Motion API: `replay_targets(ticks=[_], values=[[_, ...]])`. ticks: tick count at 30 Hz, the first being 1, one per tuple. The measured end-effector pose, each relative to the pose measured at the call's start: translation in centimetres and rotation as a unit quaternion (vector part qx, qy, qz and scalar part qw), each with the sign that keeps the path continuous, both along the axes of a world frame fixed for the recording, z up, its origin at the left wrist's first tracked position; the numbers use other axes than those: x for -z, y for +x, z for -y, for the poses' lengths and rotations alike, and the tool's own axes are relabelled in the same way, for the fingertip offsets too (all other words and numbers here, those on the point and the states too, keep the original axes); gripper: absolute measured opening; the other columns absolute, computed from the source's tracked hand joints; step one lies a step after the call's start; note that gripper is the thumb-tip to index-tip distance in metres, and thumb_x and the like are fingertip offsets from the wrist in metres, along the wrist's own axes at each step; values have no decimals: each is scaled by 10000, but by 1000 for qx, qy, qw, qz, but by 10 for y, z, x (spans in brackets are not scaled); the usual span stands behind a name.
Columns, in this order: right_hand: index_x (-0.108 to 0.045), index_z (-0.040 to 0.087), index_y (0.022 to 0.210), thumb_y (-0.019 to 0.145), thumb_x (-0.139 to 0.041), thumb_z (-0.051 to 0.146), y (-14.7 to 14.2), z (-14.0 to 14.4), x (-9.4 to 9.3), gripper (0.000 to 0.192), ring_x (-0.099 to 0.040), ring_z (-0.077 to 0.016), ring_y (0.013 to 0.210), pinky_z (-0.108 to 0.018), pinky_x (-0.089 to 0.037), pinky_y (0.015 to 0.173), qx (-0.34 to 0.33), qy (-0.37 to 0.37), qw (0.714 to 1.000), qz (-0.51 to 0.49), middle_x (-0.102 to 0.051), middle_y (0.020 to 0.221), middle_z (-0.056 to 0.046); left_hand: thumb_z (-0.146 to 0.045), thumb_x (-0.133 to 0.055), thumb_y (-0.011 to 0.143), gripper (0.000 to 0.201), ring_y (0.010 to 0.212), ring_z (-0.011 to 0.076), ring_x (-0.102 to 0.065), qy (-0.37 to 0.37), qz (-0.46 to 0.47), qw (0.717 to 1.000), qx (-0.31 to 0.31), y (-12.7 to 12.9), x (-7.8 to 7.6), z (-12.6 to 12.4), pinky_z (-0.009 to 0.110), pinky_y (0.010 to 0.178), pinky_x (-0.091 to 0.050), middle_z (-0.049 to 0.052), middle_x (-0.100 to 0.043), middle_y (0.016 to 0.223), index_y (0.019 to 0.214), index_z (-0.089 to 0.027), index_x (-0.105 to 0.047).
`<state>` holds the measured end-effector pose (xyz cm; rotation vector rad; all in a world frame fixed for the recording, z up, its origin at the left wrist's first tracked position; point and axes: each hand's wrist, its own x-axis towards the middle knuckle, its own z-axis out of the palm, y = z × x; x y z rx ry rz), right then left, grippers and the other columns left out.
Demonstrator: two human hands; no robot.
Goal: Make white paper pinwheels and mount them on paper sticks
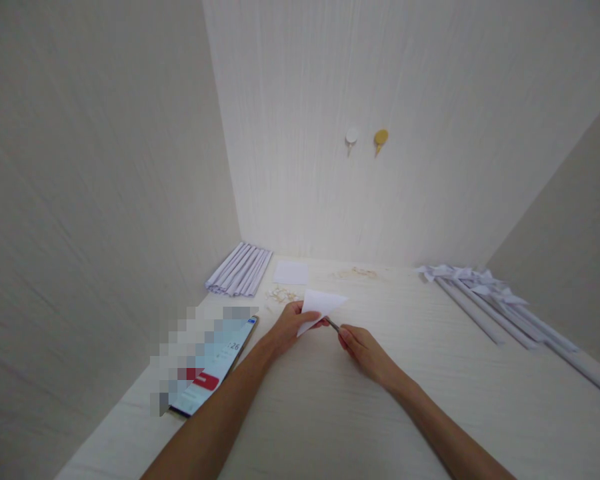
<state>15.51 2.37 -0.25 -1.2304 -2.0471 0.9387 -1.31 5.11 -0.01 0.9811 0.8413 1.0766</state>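
Note:
A white sheet of paper folded to a triangle (325, 301) is pinched in my left hand (286, 330), thumb on top, its point toward the right. My right hand (364, 350) grips a thin, dark, stick-like tool (333, 325). The tool's far end meets the left fingertips under the paper's lower edge; the exact kind of tool is too small to tell. Just beyond my left hand lies a small heap of pale rubber bands (282, 295). A flat square of white paper (290, 272) rests behind it.
White paper tubes (240, 270) lie side by side at the back left. Several paper sticks with folded ends (480, 307) are piled at the right. A phone (207, 383) sits by my left forearm. More bands (364, 273) lie near the back wall, which bears two hooks (381, 138).

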Motion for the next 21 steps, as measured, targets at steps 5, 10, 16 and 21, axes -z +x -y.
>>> replay_targets(ticks=[5,10,16,21], values=[[-317,188,546,835,-231,429,-1,1,-1,386,-341,-113,519,-237,-270,500,6,3,1000,6,-352,526,26,-190,-657,524,163,599,129,-563,3,1,1000,7,0,-1,0,242,643,-402,37,-644,626,654,-93,-633],[-309,189,543,836,-228,425,-1,1,-1,385,-339,-113,519,-237,-268,500,9,6,1000,3,-352,527,24,-180,-657,524,163,594,122,-560,4,8,1000,7,1,-2,1,234,633,-405,36,-644,622,660,-93,-633],[-317,190,538,833,-222,419,-2,2,-1,385,-334,-111,500,-236,-262,489,11,7,1000,9,-345,510,28,-189,-660,525,162,593,123,-558,3,7,1000,3,0,0,0,238,635,-405,34,-643,617,655,-96,-629],[-312,190,533,829,-219,418,-2,2,-1,385,-337,-113,506,-236,-259,488,22,10,1000,19,-349,512,27,-199,-664,516,170,585,124,-554,4,4,1000,0,0,2,-1,249,638,-402,36,-638,611,640,-91,-621]])
